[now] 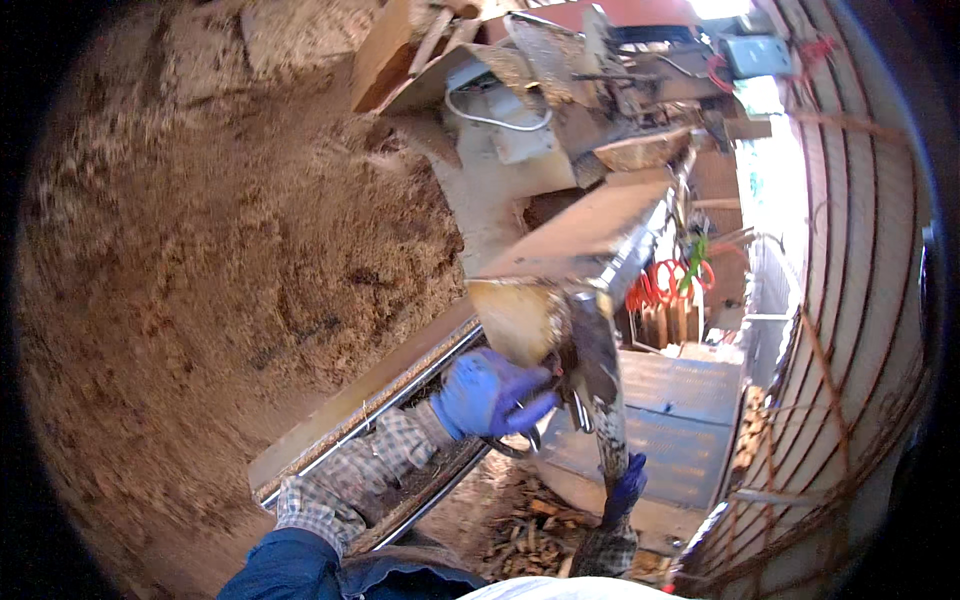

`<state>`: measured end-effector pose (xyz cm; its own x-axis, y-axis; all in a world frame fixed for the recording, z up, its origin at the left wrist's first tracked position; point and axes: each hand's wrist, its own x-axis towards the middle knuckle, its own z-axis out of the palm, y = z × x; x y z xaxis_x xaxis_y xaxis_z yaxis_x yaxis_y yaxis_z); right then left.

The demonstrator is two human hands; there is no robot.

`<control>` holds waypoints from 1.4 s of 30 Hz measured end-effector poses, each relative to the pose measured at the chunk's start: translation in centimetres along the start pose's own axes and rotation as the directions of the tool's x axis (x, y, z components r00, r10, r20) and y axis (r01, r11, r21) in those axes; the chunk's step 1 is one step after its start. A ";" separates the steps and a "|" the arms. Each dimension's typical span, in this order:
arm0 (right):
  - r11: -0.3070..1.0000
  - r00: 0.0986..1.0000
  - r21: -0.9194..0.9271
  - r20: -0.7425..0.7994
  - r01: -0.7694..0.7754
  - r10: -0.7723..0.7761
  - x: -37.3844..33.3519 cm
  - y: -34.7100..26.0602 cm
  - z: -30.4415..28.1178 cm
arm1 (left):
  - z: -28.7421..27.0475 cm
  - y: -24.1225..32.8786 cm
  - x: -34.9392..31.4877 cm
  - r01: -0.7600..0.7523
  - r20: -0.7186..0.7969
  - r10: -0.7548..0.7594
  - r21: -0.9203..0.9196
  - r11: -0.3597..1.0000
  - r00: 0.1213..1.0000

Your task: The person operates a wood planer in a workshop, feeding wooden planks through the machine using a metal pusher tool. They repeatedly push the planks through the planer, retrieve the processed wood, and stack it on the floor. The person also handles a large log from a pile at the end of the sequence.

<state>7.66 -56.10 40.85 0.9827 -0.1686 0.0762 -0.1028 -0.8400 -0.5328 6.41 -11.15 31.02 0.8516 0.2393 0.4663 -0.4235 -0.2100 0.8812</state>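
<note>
My left hand [488,395], in a blue glove and a checked sleeve, reaches under the near end of a machine with a long flat bed [590,230]. Its fingers look stretched and a little apart, smeared by motion. Close below it is a dark curved handle [515,446]; I cannot tell whether they touch. A pale, worn end block [515,315] of the machine stands just above this hand. My right hand [626,488], also gloved in blue, is closed at the lower end of a mottled metal bar [604,420]. Part of its grip is hidden.
Sawdust [250,230] covers the ground at left. A metal-edged rail [370,400] runs beneath my left forearm. Wood scraps [530,525] lie below, beside blue-grey panels [650,410]. Red-handled tools [665,283] hang behind the machine. A ribbed wall [860,300] curves along the right.
</note>
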 end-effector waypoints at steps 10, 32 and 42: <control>0.854 0.833 -0.235 -0.212 0.465 -0.512 -2.3 -8.5 3.7 | 0.3 -1.7 0.7 0.224 0.253 -0.286 0.249 0.942 0.924; 0.853 0.790 -0.209 -0.320 0.479 -0.522 1.5 0.5 0.8 | 21.5 2.6 -5.8 -0.655 0.664 0.140 0.639 0.403 0.735; 0.864 0.790 -0.167 -0.351 0.476 -0.503 9.7 5.0 -1.4 | 31.4 -4.1 -6.7 -0.894 0.899 0.182 0.337 0.294 0.399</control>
<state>16.44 -62.65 40.08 0.7739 0.1082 0.6241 0.3528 -0.8919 -0.2829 12.09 -41.71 21.85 0.5401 -0.7949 0.2764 -0.7819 -0.5954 -0.1846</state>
